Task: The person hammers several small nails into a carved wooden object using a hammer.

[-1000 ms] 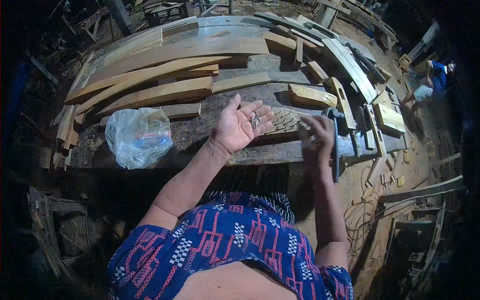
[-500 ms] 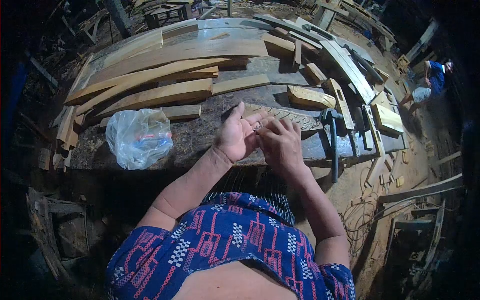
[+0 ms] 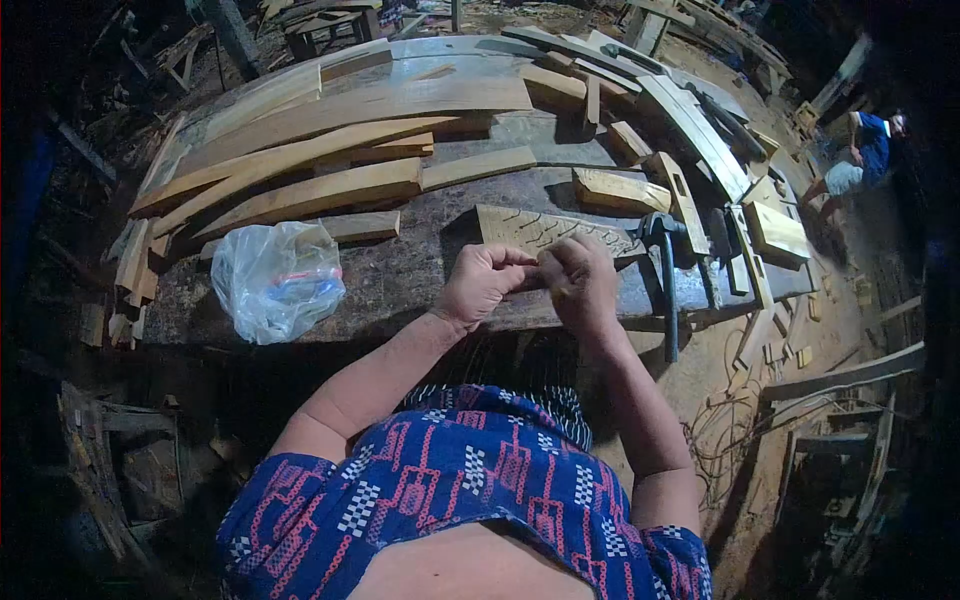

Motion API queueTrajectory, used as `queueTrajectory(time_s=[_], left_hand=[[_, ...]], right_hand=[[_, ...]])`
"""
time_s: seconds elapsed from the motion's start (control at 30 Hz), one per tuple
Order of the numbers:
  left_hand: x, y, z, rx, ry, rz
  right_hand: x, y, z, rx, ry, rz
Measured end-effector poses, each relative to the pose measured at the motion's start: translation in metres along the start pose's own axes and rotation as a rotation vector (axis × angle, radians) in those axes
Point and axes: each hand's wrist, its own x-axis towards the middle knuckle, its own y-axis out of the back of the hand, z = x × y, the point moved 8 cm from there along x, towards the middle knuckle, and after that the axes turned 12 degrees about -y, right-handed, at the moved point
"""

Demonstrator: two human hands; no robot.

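Observation:
My left hand (image 3: pixel 487 285) is closed above the bench's front edge, thumb against the fingers. My right hand (image 3: pixel 580 283) meets it fingertip to fingertip, its fingers also pinched together. Whatever lies between them is too small or hidden to make out. Just behind the hands lies a pale wooden board (image 3: pixel 510 225) with rows of small, dark, thin pieces or marks, partly covered by my right hand. A hammer (image 3: pixel 670 290) rests at the board's right end, its dark handle reaching past the bench edge. Left of my hands sits a clear plastic bag (image 3: pixel 272 285) with something blue and red inside.
Long wooden planks (image 3: pixel 330 170) lie across the left and back of the workbench (image 3: pixel 400 275). Cut blocks (image 3: pixel 622 190) and slotted pieces (image 3: pixel 682 205) crowd its right side. Cables (image 3: pixel 725 440) lie on the floor at right. Another person (image 3: pixel 868 150) is farther off.
The left palm was turned up and open, with the right fingers picking at small things on it. Now the left fingers have closed and the hand has lowered, uncovering more of the board.

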Motion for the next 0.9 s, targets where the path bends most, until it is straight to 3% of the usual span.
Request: queueTrajectory(time_s=[0.07, 0.13, 0.23, 0.47, 0.53, 0.57, 0.63, 0.77, 0.9], left_hand=[[0.003, -0.001, 0.010, 0.084, -0.115, -0.034], [0.002, -0.005, 0.027, 0.609, -0.152, -0.132], [0.001, -0.011, 0.044, 0.811, -0.280, -0.156], [0.017, 0.001, 0.042, 0.785, -0.383, -0.171], [0.038, 0.024, 0.024, 0.620, -0.200, -0.089], [0.045, 0.027, 0.022, 0.621, -0.200, -0.092], [0.058, 0.035, 0.024, 0.745, -0.245, -0.009], [0.064, 0.032, 0.021, 0.890, -0.251, -0.004], [0.071, 0.042, 0.004, 0.851, -0.260, -0.022]], right_hand=[[-0.006, -0.001, -0.009, -0.056, 0.037, 0.016], [-0.010, 0.003, -0.019, -0.131, 0.092, 0.087], [-0.015, 0.006, -0.029, -0.193, 0.188, 0.120], [-0.009, 0.007, -0.018, -0.088, 0.149, 0.030], [0.003, 0.017, 0.011, -0.011, -0.078, 0.016], [0.006, 0.023, 0.018, -0.010, -0.079, 0.018], [0.010, 0.048, 0.034, -0.112, -0.100, 0.150], [0.006, 0.073, 0.086, -0.250, -0.198, 0.218], [-0.004, 0.087, 0.128, -0.407, -0.249, 0.314]])
